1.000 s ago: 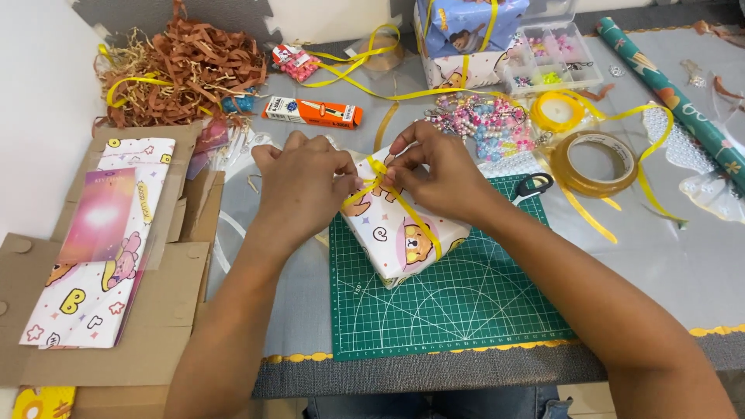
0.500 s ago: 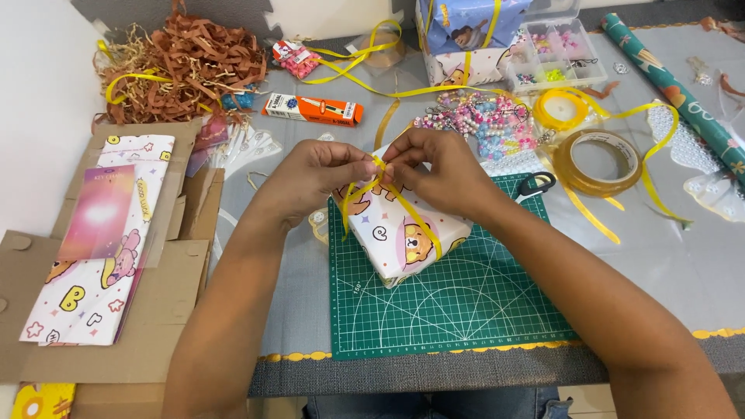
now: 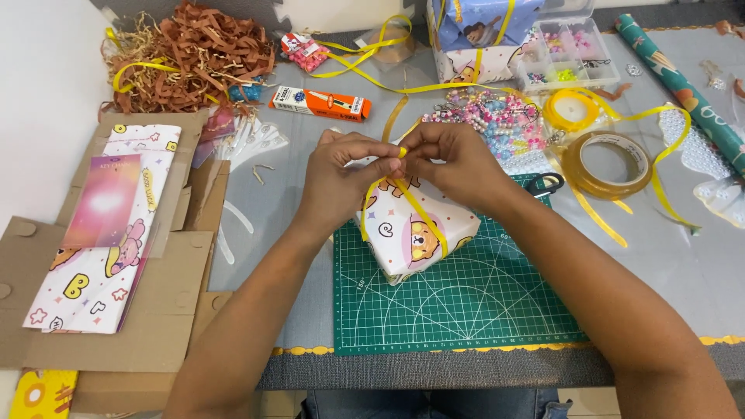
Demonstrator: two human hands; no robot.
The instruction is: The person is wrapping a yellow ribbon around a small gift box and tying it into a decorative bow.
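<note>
Fingers of both hands pinch the yellow ribbon at one spot on top of the parcel: left hand and right hand meet there, fingertips touching. Ribbon crosses the wrapped parcel, which sits on the green mat's upper edge. Tape roll and beads lie near the right hand. Folded paper rests on cardboard, well left on the surface.

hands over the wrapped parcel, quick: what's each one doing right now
Left hand: closed, grip pinching the thin yellow ribbon above the small cartoon-print wrapped parcel.
Right hand: closed, fingertips pinching the same ribbon at the top.
</note>
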